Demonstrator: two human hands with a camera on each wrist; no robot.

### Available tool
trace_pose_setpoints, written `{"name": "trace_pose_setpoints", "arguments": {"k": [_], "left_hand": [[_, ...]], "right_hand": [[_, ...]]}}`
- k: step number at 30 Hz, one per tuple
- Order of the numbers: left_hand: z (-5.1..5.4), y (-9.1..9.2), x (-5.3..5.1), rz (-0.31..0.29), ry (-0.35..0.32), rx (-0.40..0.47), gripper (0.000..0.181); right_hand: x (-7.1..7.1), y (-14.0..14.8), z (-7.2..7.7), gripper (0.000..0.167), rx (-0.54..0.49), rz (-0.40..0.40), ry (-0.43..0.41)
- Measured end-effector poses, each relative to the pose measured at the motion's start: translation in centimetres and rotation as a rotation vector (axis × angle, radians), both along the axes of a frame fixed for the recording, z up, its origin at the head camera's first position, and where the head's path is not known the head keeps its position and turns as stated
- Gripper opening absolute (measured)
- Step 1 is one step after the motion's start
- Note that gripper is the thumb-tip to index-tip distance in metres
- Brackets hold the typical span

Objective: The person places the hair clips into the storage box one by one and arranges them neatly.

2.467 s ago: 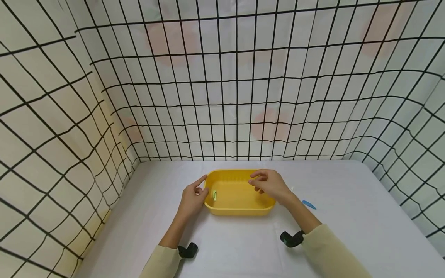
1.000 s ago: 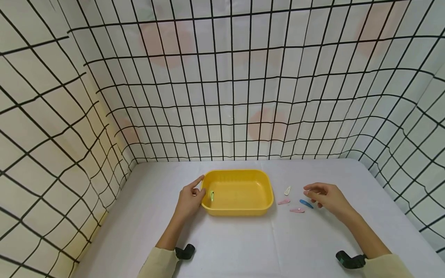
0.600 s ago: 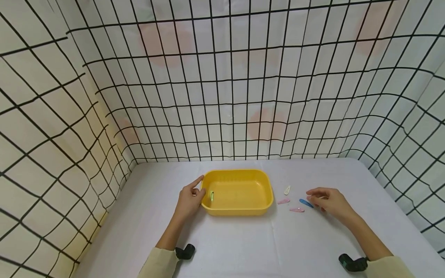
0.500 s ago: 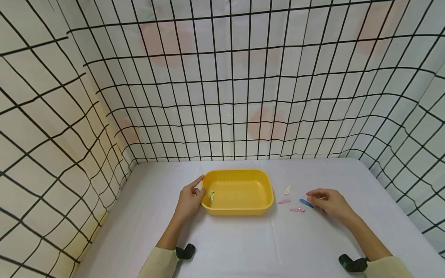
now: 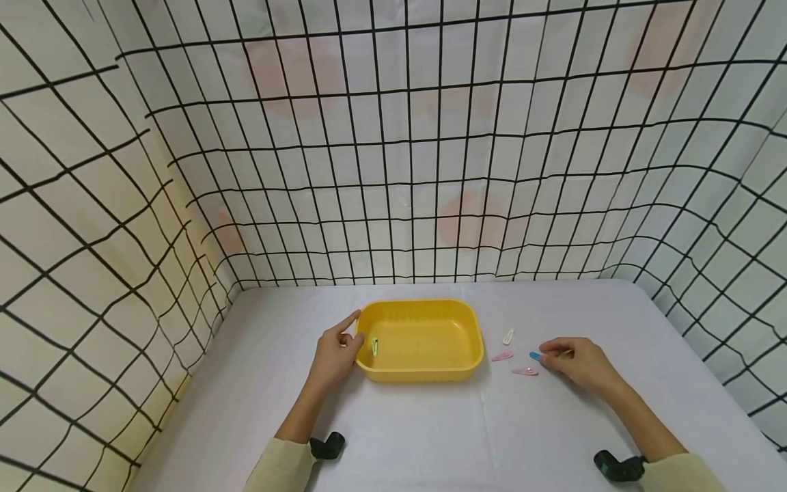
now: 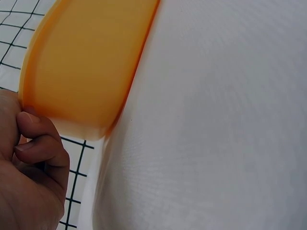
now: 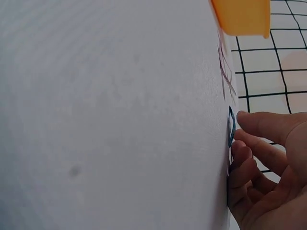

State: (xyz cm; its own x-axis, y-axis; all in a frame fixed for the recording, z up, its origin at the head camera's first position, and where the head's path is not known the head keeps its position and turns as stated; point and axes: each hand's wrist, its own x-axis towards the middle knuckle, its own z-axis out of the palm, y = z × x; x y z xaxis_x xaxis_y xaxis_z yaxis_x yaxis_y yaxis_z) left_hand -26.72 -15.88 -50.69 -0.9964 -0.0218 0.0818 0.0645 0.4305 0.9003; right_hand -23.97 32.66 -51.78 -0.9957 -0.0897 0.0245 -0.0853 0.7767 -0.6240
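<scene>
My left hand holds the left side of a yellow tray, index finger along the outer edge and thumb at the rim. The left wrist view shows its other fingers curled by the tray wall. A green hair clip lies inside. Right of the tray, my right hand is at the table with thumb and index fingertips over a blue hair clip, partly hiding it. In the right wrist view, a gap shows between thumb and index beside the blue clip.
Two pink hair clips, one nearer the tray and one nearer me, lie with a pale clip between tray and right hand. White cloth covers the table. Black grid netting stands behind and at both sides.
My right hand has gone from above the tray to the clips on the right, then shifted slightly left over the blue clip. My left hand stays at the tray.
</scene>
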Motion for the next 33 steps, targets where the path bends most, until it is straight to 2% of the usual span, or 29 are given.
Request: {"name": "trace_pose_setpoints", "arguments": {"k": [8, 23, 33], "left_hand": [[-0.1, -0.2, 0.0, -0.016, 0.018, -0.006, 0.054], [-0.1, -0.2, -0.1, -0.019, 0.018, 0.005, 0.053], [0.0, 0.0, -0.1, -0.013, 0.011, 0.007, 0.053]], "right_hand": [[-0.2, -0.3, -0.3, 0.022, 0.042, 0.012, 0.045], [-0.4, -0.6, 0.4, 0.019, 0.038, 0.025, 0.009], [-0.6, -0.6, 0.9, 0.022, 0.029, -0.006, -0.004]]}}
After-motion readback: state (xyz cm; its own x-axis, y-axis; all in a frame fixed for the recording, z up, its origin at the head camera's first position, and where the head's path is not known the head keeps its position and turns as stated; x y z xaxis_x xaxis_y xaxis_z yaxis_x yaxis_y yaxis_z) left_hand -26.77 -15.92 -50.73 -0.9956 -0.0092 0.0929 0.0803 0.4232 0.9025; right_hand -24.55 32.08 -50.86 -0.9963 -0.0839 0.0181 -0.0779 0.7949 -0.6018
